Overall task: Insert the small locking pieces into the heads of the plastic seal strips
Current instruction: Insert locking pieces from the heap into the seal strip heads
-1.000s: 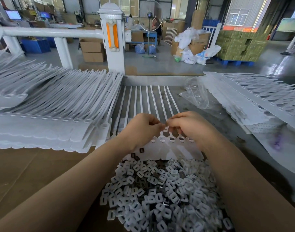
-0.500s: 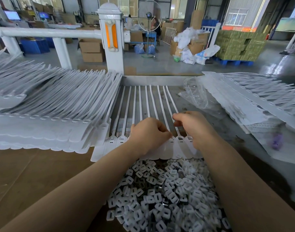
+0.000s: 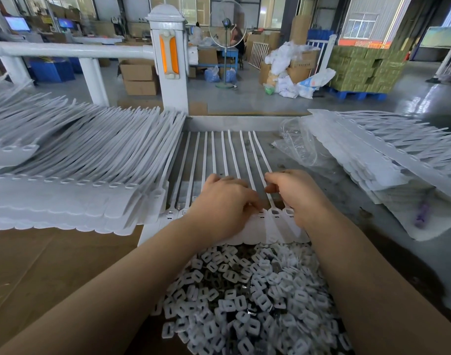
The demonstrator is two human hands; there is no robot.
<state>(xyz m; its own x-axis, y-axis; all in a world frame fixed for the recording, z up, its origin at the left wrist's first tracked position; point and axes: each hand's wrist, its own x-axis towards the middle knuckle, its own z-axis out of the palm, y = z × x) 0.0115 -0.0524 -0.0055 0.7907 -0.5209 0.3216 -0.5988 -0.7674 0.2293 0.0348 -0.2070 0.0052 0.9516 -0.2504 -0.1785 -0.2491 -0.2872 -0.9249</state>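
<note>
- While our left hand (image 3: 223, 204) presses curled fingers on the seal strip heads (image 3: 275, 213), a locking piece may seat crooked.
- Our right hand (image 3: 294, 193) pinches a strip; it could shift.

Left hand (image 3: 223, 201): back turned up, fingers curled downward with the fingertips bunched toward 3 o'clock, knuckles at 12 o'clock; bare forearm running back to 7 o'clock. Right hand (image 3: 297, 193): back up, fingers curled, thumb and forefinger tips drawn together at its 9 o'clock side; bare forearm running back to 5 o'clock. The two hands sit side by side, near each other but apart, forearms converging toward 12 o'clock.
</note>
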